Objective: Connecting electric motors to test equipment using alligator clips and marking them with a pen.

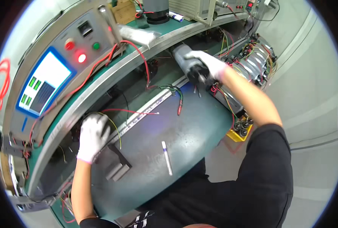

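My right hand [210, 64], in a white glove, grips a grey cylindrical motor [183, 57] with a dark end and a short shaft. The motor lies tilted at the far right of the bench, partly under the raised shelf. At the left, my gloved left hand [94, 137] has its fingers curled over a dark part under the shelf. Its fingertips are blurred, and the hand covers most of that part. A yellow wire and a red wire [129, 111] run out beside it. Near this hand rests a black angled block [119, 167].
A white marker pen [167, 157] lies on the green bench mat [191, 129]. Wire leads [179, 102] cross the metal rail. Several wired motors [254, 60] stand at right, above a yellow crate [238, 135]. A control panel with a screen [43, 83] rises at left.
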`<state>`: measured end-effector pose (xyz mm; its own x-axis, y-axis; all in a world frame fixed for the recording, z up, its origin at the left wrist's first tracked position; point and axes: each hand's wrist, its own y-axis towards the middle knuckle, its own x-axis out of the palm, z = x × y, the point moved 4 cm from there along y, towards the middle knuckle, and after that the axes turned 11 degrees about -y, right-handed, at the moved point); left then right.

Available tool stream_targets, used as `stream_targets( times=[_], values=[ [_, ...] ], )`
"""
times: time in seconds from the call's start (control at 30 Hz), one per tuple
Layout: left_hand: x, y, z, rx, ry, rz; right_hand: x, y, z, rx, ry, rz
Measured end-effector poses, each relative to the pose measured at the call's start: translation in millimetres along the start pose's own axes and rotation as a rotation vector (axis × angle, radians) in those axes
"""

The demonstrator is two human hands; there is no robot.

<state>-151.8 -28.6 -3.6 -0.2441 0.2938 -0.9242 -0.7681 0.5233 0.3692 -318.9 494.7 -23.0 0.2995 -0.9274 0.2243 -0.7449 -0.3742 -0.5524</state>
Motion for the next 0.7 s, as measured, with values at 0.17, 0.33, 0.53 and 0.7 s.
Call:
stream_targets(
  times=[0.17, 0.33, 0.53, 0.7],
  values=[
    [-80, -26, 138, 0.036, -0.643, -0.052, 129, -189, 126, -0.267, 0.366, -0.094],
    [-162, 8, 201, 0.413, -0.697, 0.295, 255, -242, 233, -0.481, 0.679, -0.645],
    [-145, -14, 233, 0.029, -1.143, -0.489, 351, -260, 272, -0.364, 0.863, -1.316],
    [-132, -108, 193, -0.308, -1.417, -0.238, 394, -257, 246, 0.124, 0.741, -1.188]
  ],
)
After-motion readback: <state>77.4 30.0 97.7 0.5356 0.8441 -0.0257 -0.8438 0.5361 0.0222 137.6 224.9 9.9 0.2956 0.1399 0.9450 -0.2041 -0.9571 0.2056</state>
